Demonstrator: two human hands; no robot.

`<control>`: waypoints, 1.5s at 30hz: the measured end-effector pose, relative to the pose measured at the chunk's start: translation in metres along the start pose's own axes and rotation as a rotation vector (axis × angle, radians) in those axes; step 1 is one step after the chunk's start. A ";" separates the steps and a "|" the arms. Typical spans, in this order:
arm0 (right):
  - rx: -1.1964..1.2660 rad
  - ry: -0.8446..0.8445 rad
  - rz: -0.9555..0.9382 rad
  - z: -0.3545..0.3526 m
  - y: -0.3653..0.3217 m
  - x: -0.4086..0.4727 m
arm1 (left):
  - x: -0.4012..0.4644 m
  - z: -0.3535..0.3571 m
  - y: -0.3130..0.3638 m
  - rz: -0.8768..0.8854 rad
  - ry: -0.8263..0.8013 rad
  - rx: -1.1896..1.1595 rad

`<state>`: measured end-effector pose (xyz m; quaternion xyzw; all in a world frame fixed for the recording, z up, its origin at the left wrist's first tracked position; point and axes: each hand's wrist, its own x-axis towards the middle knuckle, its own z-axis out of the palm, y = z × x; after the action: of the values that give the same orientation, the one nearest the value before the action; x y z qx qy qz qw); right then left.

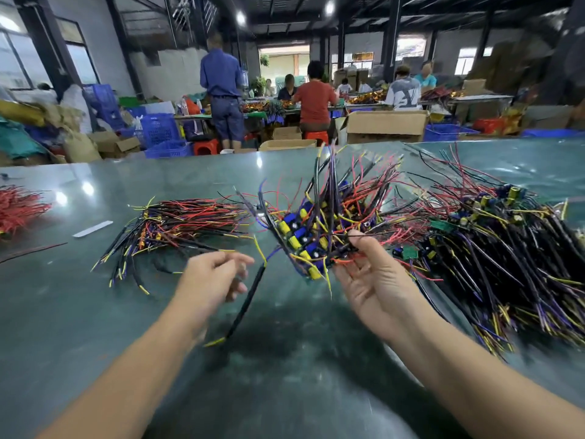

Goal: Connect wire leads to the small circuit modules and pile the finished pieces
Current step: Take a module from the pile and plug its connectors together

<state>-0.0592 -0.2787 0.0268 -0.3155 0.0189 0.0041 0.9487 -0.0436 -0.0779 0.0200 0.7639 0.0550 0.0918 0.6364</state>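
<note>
Right hand (373,280) pinches module bundle (313,236) at frame centre, above worktop (95,312). Left hand (218,274) half-open, blurred, holds nothing; black lead (250,296) dangles beside it. Advice: steady bundle, catch one lead only.

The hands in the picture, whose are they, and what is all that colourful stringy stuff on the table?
There is no machine here. A person wears a camera on their head, so you see their own two arms from above. The right hand has its grip on a bunch of small circuit modules, little boards with blue and yellow parts and wires sticking up. The left hand is open and blurry, holding nothing that I can see, beside a black lead hanging from the bunch. On the green table lie loose wire leads to the left and a big pile of wired modules to the right. Other workers sit at tables far behind.
</note>
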 end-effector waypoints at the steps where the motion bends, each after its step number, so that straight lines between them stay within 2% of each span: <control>1: -0.001 -0.005 -0.009 0.000 0.000 0.000 | -0.005 0.005 0.001 -0.079 -0.136 -0.113; 4: -0.054 -0.029 -0.031 0.000 0.004 0.001 | -0.017 0.011 0.002 -0.145 -0.545 -0.458; 6: -0.086 -0.063 -0.042 0.000 0.009 0.000 | -0.021 0.014 0.003 -0.115 -0.637 -0.576; 8: -0.154 -0.098 -0.031 0.001 0.015 -0.002 | -0.022 0.020 0.004 -0.094 -0.578 -0.645; 12: -0.267 -0.174 -0.003 -0.001 0.025 -0.004 | -0.028 0.034 0.003 -0.085 -0.312 -0.737; 20: -0.539 -0.303 -0.063 -0.006 0.024 -0.005 | -0.027 0.033 0.002 -0.013 -0.071 -0.728; 21: -0.544 -0.279 -0.057 -0.004 0.025 -0.006 | -0.024 0.031 0.001 -0.010 -0.041 -0.727; 22: -0.529 -0.202 -0.060 -0.002 0.026 -0.007 | -0.021 0.028 0.000 -0.007 -0.014 -0.726; 24: -0.552 0.082 -0.167 -0.005 0.023 0.000 | -0.017 0.024 0.000 -0.009 0.029 -0.726; 27: -0.842 0.610 -0.567 -0.014 0.000 0.009 | -0.012 0.017 0.001 0.004 0.082 -0.709; 28: -0.968 0.701 -0.711 -0.016 -0.009 0.009 | -0.011 0.015 0.001 0.021 0.093 -0.690; 29: -1.064 0.709 -0.853 -0.017 -0.017 0.008 | -0.009 0.014 0.000 0.041 0.099 -0.666; 30: -1.150 0.626 -0.962 -0.016 -0.022 0.006 | -0.008 0.013 -0.001 0.060 0.098 -0.638; 31: -1.230 0.468 -1.039 -0.015 -0.025 0.004 | -0.006 0.012 -0.002 0.074 0.094 -0.607; 33: -1.398 0.062 -1.114 -0.014 -0.026 0.002 | -0.006 0.012 -0.005 0.088 0.082 -0.539; 35: -1.618 -0.231 -1.148 -0.015 -0.023 0.004 | -0.007 0.012 -0.007 0.098 0.062 -0.491; 36: -1.703 -0.283 -1.113 -0.016 -0.022 0.006 | -0.007 0.013 -0.008 0.110 0.054 -0.478; 39: -1.782 -0.236 -0.999 -0.023 -0.024 0.011 | -0.011 0.014 -0.006 0.154 0.038 -0.448; 42: -1.714 -0.201 -0.806 -0.027 -0.026 0.012 | -0.012 0.013 -0.004 0.172 0.015 -0.452; 45: -1.484 -0.277 -0.466 -0.023 -0.029 0.013 | -0.015 0.012 0.000 0.203 -0.031 -0.411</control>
<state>-0.0465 -0.3158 0.0248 -0.8586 -0.1736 -0.1438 0.4604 -0.0553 -0.0925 0.0165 0.6212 -0.0516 0.1529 0.7668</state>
